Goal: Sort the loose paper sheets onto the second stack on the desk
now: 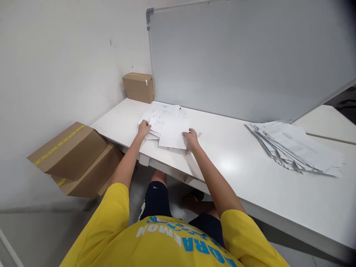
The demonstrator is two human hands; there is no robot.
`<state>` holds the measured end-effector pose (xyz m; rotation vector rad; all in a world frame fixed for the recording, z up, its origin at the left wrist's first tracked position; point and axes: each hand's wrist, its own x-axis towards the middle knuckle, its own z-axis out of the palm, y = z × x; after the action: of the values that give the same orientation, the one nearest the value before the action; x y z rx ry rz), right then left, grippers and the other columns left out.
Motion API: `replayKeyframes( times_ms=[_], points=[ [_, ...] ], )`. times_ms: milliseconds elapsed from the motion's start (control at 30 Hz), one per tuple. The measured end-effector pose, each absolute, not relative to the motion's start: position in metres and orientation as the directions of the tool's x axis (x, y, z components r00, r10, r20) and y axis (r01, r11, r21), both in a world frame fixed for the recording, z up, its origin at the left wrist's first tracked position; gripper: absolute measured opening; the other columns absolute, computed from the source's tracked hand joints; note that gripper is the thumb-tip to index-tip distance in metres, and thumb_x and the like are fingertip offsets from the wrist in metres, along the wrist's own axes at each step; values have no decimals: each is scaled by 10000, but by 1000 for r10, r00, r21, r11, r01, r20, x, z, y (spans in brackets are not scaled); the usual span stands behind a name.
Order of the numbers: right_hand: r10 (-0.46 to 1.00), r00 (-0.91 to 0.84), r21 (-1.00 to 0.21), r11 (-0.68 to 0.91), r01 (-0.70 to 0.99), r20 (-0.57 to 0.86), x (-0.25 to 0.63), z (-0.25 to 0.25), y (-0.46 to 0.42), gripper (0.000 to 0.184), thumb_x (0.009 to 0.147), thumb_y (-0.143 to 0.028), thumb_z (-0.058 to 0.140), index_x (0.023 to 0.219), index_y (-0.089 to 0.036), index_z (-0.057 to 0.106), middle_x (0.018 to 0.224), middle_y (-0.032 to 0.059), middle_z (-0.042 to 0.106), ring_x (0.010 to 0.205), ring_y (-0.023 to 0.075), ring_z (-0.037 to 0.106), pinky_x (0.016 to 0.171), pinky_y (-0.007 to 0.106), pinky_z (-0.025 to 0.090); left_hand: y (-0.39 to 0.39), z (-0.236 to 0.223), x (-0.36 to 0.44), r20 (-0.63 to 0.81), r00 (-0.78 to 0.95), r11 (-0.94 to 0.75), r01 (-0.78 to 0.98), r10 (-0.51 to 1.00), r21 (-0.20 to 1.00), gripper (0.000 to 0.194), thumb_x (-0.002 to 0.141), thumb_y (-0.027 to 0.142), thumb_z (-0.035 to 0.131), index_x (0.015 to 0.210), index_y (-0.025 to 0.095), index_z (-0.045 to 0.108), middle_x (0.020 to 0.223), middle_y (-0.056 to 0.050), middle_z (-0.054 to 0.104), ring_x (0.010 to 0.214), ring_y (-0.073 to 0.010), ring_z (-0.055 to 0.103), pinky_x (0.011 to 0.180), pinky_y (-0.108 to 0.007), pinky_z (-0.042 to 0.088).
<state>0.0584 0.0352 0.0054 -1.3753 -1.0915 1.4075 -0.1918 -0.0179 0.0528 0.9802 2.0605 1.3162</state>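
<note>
Loose printed papers [160,118] lie in an overlapping pile on the white table in front of me. At the pile's left edge, my left hand [144,128] is closed with its fingers pinched on the papers. My right hand [191,138] pinches the right edge of a mostly blank white sheet [174,134], which lies over the right part of the pile. A small, blurred clear item [187,150] shows just below my right hand; I cannot make out what it is.
A large fanned stack of papers [294,144] lies at the right on the table [222,163]. Behind stands a whiteboard [236,59], with a small cardboard box [137,87] at its left end. Larger cardboard boxes [69,148] are stacked left of the table.
</note>
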Motion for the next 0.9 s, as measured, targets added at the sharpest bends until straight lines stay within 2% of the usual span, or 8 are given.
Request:
replayKeyframes(
  times_ms=[133, 300, 400, 467, 600, 667, 767, 900],
  points=[
    [933, -150, -938, -339, -69, -326, 58, 7, 30, 267, 640, -167, 589, 904, -198, 567, 788, 23, 671, 682, 173, 610, 676, 323, 531, -41, 49, -182, -82, -560, 192, 141, 824, 971, 288, 786, 95, 586, 1056, 172, 525, 1001, -99, 683, 965, -200, 672, 876, -362, 563],
    [942, -124, -947, -318, -37, -311, 44, -4, -13, 202, 641, -166, 570, 842, -190, 576, 784, 23, 681, 758, 187, 625, 747, 329, 530, -106, 35, -173, -241, -507, 205, -126, 828, 971, 529, 721, 31, 579, 1224, 186, 533, 1005, -77, 672, 870, -162, 683, 814, -309, 585],
    [950, -103, -955, -295, -4, -293, 37, -11, -56, 161, 652, -207, 580, 812, -192, 589, 871, 48, 697, 836, 212, 626, 795, 340, 519, -163, 26, -169, -274, -485, 287, -50, 831, 957, 521, 686, 37, 592, 1181, 198, 599, 1024, -60, 668, 826, -152, 674, 716, -263, 584],
    [956, -114, -963, -267, 39, -270, 37, -12, -84, 178, 674, -243, 579, 845, -201, 602, 941, 65, 705, 877, 231, 631, 808, 350, 516, -202, 20, -165, -301, -442, 315, -42, 845, 948, 461, 702, 93, 623, 1151, 196, 603, 947, -46, 684, 810, -164, 682, 698, -270, 592],
    [961, -200, -969, -154, 192, -192, 48, -11, -125, 187, 731, -275, 538, 891, -230, 623, 989, 71, 707, 902, 252, 638, 828, 371, 505, -254, 4, -154, -456, -272, 428, -158, 847, 890, 368, 726, 235, 691, 1077, 204, 584, 821, -26, 688, 776, -182, 701, 723, -316, 606],
    [949, -254, -960, -124, 253, -189, 57, -10, -135, 121, 743, -274, 518, 806, -236, 613, 922, 58, 697, 876, 256, 631, 824, 380, 494, -260, -6, -147, -498, -181, 444, -273, 848, 854, 306, 704, 283, 707, 965, 204, 569, 757, -4, 662, 703, -176, 691, 688, -324, 603],
    [939, -288, -946, -92, 310, -186, 75, -11, -141, 100, 755, -293, 509, 721, -236, 585, 835, 47, 649, 862, 259, 605, 826, 382, 476, -249, -25, -134, -458, -190, 359, -398, 868, 844, 291, 695, 352, 725, 864, 210, 534, 701, 29, 604, 629, -150, 651, 627, -297, 582],
    [968, -218, -944, -50, 327, -127, 99, -14, -142, 115, 780, -323, 506, 717, -236, 551, 875, 59, 590, 925, 259, 562, 892, 386, 455, -225, -47, -119, -433, -162, 373, -305, 887, 877, 377, 721, 397, 745, 999, 206, 577, 831, -8, 648, 716, -149, 652, 588, -236, 530]
  ],
)
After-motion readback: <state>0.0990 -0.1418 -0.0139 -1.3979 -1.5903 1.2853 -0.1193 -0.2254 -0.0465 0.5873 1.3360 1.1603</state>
